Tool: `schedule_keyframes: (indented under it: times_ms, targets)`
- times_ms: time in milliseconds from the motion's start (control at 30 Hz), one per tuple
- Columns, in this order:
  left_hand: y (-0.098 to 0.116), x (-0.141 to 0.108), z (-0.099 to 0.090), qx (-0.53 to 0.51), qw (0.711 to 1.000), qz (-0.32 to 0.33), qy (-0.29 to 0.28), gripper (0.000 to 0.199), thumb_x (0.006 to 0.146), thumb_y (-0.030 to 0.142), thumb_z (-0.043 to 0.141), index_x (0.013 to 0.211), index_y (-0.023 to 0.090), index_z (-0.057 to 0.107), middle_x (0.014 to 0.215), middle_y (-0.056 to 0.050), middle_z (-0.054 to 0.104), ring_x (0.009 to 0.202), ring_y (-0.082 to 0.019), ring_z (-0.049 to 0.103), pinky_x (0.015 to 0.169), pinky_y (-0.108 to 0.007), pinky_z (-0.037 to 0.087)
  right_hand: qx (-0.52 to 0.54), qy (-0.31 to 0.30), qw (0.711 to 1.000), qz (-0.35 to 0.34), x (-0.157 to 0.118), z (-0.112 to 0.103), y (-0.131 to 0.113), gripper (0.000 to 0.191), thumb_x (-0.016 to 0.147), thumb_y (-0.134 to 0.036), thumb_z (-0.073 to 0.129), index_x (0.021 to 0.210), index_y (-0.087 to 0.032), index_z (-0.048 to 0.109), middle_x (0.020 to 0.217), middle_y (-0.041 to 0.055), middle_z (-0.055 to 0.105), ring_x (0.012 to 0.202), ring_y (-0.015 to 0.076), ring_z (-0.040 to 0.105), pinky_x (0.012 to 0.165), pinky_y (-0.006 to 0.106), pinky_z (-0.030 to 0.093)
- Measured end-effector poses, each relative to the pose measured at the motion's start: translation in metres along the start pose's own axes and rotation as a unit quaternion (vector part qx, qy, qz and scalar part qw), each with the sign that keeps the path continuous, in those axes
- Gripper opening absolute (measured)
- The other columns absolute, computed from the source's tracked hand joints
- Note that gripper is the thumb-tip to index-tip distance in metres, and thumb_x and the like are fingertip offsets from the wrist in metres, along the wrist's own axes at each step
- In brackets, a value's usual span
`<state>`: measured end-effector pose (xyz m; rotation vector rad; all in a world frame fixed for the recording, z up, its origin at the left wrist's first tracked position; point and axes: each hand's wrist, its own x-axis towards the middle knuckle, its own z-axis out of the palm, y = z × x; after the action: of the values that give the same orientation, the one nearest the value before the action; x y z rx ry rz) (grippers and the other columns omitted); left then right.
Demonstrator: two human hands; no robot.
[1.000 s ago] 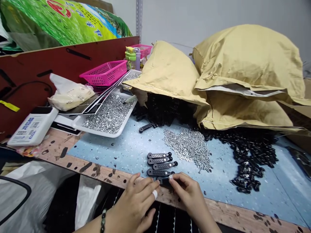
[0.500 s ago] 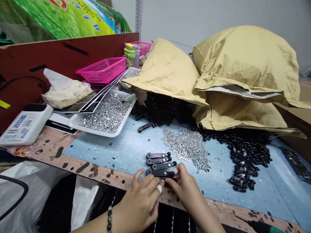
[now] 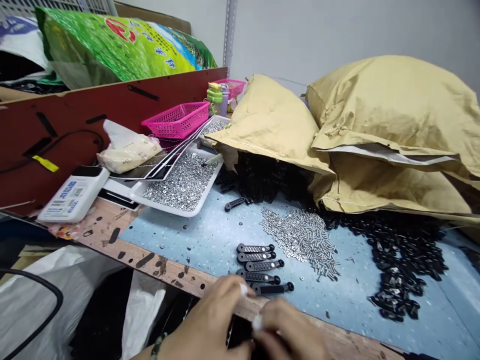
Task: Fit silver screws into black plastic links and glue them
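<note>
Several black ribbed arms (image 3: 258, 266) lie stacked in a row on the blue mat (image 3: 195, 235) by the table's front edge. My left hand (image 3: 215, 317), with a beaded bracelet and a white band on one finger, is just in front of them over the edge. Beside it, my right hand (image 3: 288, 330) is low and blurred, its fingers curled toward the left hand. What either hand holds, if anything, is blurred or hidden. Behind the arms are small metal screws (image 3: 315, 240) and nuts (image 3: 275, 230).
A white tray (image 3: 191, 214) of metal nuts stands at the left, near a pink basket (image 3: 178, 121) and a white box (image 3: 75, 195). Paper sacks (image 3: 393, 110) fill the back. Small black parts (image 3: 397, 280) are heaped at the right.
Both hands have drawn back from the black arms toward the table's front edge and lower. The front arm now lies uncovered. The view has shifted left and upward.
</note>
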<state>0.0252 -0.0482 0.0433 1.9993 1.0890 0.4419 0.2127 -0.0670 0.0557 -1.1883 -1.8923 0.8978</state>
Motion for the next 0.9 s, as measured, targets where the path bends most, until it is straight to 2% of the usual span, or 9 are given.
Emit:
schedule_keyframes:
  times_ms: [33,100,167,267,467,733,900]
  targets:
    - [-0.006,-0.002,-0.001,0.011,0.999,-0.01,0.038,0.047,0.074,0.017,0.061,0.119,0.02,0.048,0.122,-0.008,0.052,0.112,-0.026,0.049,0.094,-0.041,0.045,0.04,0.056,0.996,0.061,0.001,-0.001,0.008,0.013,0.088,-0.029,0.057,0.08,-0.025,0.066,0.068,0.0017,0.063,0.06,0.0162,0.061,0.054,0.025,0.051]
    - [-0.017,-0.006,-0.001,0.073,0.994,0.006,0.08,0.05,0.082,0.019,0.054,0.13,0.022,0.04,0.133,-0.008,0.047,0.122,-0.027,0.043,0.101,-0.046,0.037,0.125,0.144,0.965,0.179,0.006,-0.001,0.022,0.016,0.083,-0.039,0.063,0.08,-0.023,0.065,0.066,0.0015,0.063,0.058,0.0164,0.061,0.052,0.026,0.052]
    - [-0.028,-0.008,0.004,0.146,0.985,0.055,0.073,0.049,0.087,0.02,0.05,0.135,0.024,0.038,0.138,-0.006,0.046,0.126,-0.029,0.039,0.103,-0.049,0.031,0.201,0.17,0.933,0.245,0.011,0.003,0.033,0.027,0.073,-0.045,0.072,0.082,-0.02,0.066,0.069,0.0027,0.065,0.06,0.0179,0.063,0.055,0.028,0.054]
    - [-0.034,-0.008,0.012,0.206,0.971,0.105,0.059,0.05,0.088,0.02,0.049,0.137,0.022,0.038,0.137,-0.005,0.05,0.125,-0.029,0.041,0.1,-0.048,0.031,0.259,0.18,0.904,0.29,0.018,0.015,0.043,0.035,0.063,-0.046,0.079,0.078,-0.017,0.066,0.072,0.0037,0.066,0.06,0.018,0.065,0.058,0.029,0.055]
    - [-0.03,-0.006,0.015,0.253,0.954,0.119,0.109,0.044,0.089,0.02,0.049,0.133,0.02,0.045,0.131,-0.003,0.055,0.12,-0.025,0.045,0.097,-0.043,0.031,0.283,0.201,0.876,0.334,0.021,0.024,0.049,0.037,0.058,-0.045,0.082,0.073,-0.015,0.066,0.065,-0.0004,0.063,0.057,0.0124,0.063,0.057,0.021,0.052]
    - [-0.031,-0.006,0.017,0.281,0.946,0.127,0.099,0.044,0.09,0.02,0.047,0.134,0.019,0.044,0.133,-0.002,0.054,0.119,-0.024,0.044,0.097,-0.043,0.027,0.266,0.192,0.877,0.352,0.023,0.025,0.051,0.039,0.057,-0.046,0.082,0.073,-0.015,0.066,0.063,0.001,0.065,0.058,0.0148,0.065,0.055,0.021,0.052]
    - [-0.032,-0.005,0.014,0.282,0.945,0.138,0.094,0.036,0.092,0.019,0.044,0.128,0.02,0.05,0.134,0.001,0.054,0.119,-0.022,0.044,0.097,-0.042,0.023,0.261,0.178,0.883,0.347,0.026,0.025,0.052,0.039,0.058,-0.047,0.08,0.074,-0.015,0.064,0.064,0.0006,0.064,0.058,0.0151,0.065,0.055,0.022,0.052]
